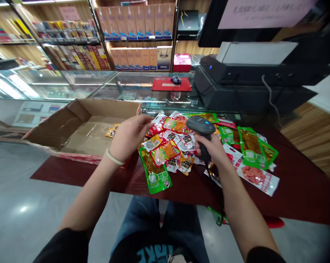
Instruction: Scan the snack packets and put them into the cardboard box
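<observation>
My right hand [212,148] is wrapped round the handle of a black barcode scanner [201,126], its head above a heap of snack packets. My left hand [133,133], a pale band on its wrist, is between the box and the heap. Its fingers are loosely bent and apart, with nothing visible in them. Small white-and-orange packets [186,162] lie mid-heap, beside an orange snack packet [166,151]. A green snack packet [155,173] hangs toward the near edge. More green packets [251,146] and a long white-and-red packet [259,177] lie at right.
An open cardboard box [77,140] stands at left with a few small packets [111,131] inside. Behind the dark red tabletop [296,193] is a glass counter with a red mouse pad [160,84]. Black equipment [249,91] stands back right. Shelves of boxed goods line the wall.
</observation>
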`<action>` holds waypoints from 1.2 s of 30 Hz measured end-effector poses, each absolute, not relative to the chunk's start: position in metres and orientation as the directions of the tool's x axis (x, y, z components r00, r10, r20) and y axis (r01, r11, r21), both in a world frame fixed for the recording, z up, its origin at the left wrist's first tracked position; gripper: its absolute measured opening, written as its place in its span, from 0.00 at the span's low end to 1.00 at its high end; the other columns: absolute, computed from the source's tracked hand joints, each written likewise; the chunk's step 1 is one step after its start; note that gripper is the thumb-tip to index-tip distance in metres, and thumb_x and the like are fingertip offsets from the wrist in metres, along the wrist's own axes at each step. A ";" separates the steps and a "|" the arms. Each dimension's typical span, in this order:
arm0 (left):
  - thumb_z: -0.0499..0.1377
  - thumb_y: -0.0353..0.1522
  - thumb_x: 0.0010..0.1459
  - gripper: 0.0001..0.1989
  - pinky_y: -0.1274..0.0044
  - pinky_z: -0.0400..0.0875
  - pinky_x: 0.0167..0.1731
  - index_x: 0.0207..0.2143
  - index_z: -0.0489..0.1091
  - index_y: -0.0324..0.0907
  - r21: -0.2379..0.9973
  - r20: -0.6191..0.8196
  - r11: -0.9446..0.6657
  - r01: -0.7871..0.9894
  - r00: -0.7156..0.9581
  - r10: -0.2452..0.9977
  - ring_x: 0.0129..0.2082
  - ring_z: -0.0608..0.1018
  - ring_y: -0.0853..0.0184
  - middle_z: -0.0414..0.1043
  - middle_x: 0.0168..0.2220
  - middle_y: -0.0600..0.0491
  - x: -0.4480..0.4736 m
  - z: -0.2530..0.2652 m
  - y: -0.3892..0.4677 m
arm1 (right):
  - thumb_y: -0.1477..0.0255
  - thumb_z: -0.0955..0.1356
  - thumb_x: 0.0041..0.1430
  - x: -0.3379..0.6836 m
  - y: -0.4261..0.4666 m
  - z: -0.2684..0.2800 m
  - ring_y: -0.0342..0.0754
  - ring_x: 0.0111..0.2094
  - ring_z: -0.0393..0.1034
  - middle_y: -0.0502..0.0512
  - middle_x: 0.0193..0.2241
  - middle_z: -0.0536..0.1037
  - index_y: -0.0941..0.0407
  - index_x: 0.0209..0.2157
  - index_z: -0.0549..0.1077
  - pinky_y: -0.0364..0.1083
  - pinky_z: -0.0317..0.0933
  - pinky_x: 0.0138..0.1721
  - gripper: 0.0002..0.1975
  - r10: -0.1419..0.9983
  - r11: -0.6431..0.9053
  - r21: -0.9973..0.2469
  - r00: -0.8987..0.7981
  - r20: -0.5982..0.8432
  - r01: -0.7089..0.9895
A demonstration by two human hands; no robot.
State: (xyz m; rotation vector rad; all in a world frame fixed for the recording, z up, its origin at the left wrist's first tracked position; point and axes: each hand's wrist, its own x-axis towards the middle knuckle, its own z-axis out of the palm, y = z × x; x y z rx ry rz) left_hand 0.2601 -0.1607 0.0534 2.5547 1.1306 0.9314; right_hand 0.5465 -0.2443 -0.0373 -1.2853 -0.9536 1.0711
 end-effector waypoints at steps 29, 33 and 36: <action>0.56 0.25 0.55 0.19 0.68 0.70 0.48 0.49 0.73 0.45 0.689 0.154 -0.598 0.409 0.724 0.673 0.43 0.77 0.60 0.77 0.44 0.49 0.304 -0.057 -0.155 | 0.58 0.74 0.54 0.553 -0.240 -0.039 0.40 0.13 0.62 0.44 0.18 0.70 0.55 0.29 0.70 0.41 0.58 0.14 0.16 0.959 -0.016 -0.999 0.283 -0.028 -0.047; 0.59 0.35 0.61 0.16 0.69 0.71 0.49 0.50 0.72 0.43 0.967 0.200 -0.249 0.059 0.433 0.879 0.45 0.78 0.60 0.78 0.47 0.49 0.307 -0.057 -0.149 | 0.60 0.74 0.55 0.554 -0.241 -0.041 0.40 0.14 0.62 0.45 0.17 0.69 0.55 0.28 0.70 0.41 0.58 0.14 0.15 0.955 -0.003 -0.997 0.294 -0.025 -0.073; 0.62 0.40 0.59 0.21 0.68 0.72 0.50 0.53 0.69 0.44 0.947 0.069 0.062 -0.317 0.387 0.920 0.49 0.78 0.59 0.76 0.50 0.48 0.314 -0.057 -0.149 | 0.60 0.74 0.55 0.554 -0.242 -0.041 0.41 0.14 0.62 0.45 0.17 0.69 0.55 0.26 0.69 0.41 0.59 0.14 0.15 0.954 0.015 -0.997 0.300 -0.009 -0.078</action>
